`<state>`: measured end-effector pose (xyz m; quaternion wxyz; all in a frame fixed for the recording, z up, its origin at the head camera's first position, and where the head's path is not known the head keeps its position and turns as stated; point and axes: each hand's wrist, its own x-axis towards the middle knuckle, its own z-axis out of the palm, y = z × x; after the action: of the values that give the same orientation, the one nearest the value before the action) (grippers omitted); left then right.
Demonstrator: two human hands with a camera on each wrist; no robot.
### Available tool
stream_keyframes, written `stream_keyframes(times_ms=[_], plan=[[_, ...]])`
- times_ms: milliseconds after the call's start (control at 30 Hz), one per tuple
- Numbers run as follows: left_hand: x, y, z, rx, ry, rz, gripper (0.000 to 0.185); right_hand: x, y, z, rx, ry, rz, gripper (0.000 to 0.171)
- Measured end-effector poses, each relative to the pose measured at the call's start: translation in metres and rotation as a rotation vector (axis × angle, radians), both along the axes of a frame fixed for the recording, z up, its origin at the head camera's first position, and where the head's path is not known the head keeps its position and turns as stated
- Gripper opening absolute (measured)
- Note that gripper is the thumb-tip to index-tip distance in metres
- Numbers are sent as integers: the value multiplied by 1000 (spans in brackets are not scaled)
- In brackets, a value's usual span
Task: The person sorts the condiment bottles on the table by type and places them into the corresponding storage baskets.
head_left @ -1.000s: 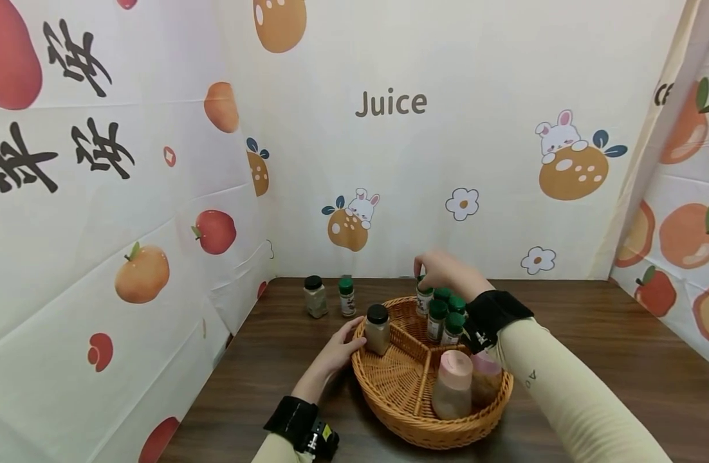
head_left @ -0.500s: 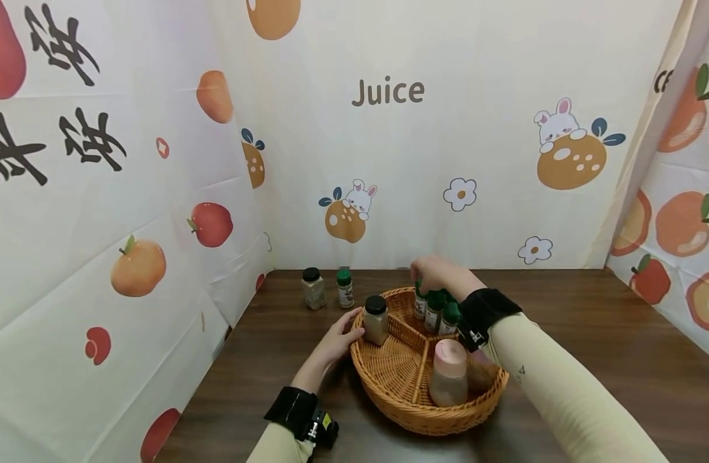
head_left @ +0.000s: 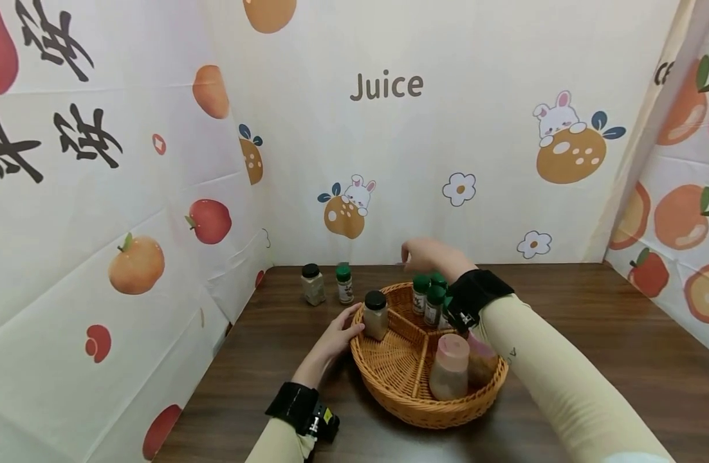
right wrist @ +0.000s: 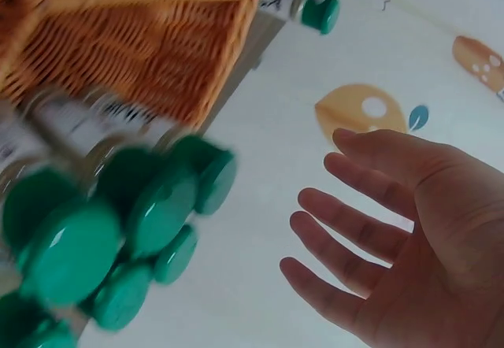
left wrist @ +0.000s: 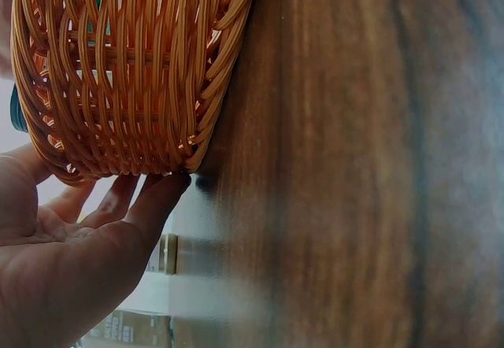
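A round wicker basket [head_left: 430,421] with dividers stands on the table. My left hand [head_left: 334,337] holds its left side, thumb at the rim; in the left wrist view its fingers [left wrist: 161,198] lie along the outer wall. My right hand [head_left: 430,256] is over the basket's back edge, holding nothing, its fingers spread in the right wrist view. Below it, several green-capped spice bottles [head_left: 433,302] fill the back right compartment, partly hidden by the wrist. A black-capped jar [head_left: 376,316] sits in the left compartment. A pink-lidded jar [head_left: 450,370] stands in the front one, with another partly hidden beside it.
Behind the basket to the left, a black-capped jar [head_left: 313,287] and a green-capped spice bottle [head_left: 344,286] stand on the brown wooden table [head_left: 569,321]. A printed cloth backdrop [head_left: 493,128] rises along the table's back and sides.
My right hand has let go of a green-capped spice bottle in the back compartment and lifted up and slightly left. My left hand stays on the basket. The head view has tilted slightly down.
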<state>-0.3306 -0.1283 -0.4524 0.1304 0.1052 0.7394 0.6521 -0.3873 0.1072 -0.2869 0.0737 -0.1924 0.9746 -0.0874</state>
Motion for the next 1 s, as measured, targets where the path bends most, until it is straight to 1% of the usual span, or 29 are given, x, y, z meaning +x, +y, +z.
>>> stream_keyframes(times_ms=[100, 267, 433, 567, 633, 800, 933, 1000], plan=[[-1, -1, 0, -3, -4, 0, 55, -1, -18, 5, -2, 19, 2, 24], [-1, -1, 0, 10, 12, 0, 54, -10, -48, 2, 12, 74, 43, 28], [-1, 0, -1, 12, 20, -17, 54, -18, -75, -10, -8, 100, 93, 28], [-1, 0, -2, 17, 26, -30, 54, -24, -92, -20, -15, 124, 127, 32], [0, -1, -2, 21, 30, -31, 53, -26, -99, -24, -23, 124, 129, 35], [1, -2, -1, 22, 38, -29, 53, -29, -114, -33, 5, 105, 144, 42], [1, -1, -3, 11, 62, -24, 53, -29, -123, -40, 49, 103, 185, 48], [1, -2, -4, 5, 79, -21, 53, -28, -127, -44, 62, 86, 206, 50]])
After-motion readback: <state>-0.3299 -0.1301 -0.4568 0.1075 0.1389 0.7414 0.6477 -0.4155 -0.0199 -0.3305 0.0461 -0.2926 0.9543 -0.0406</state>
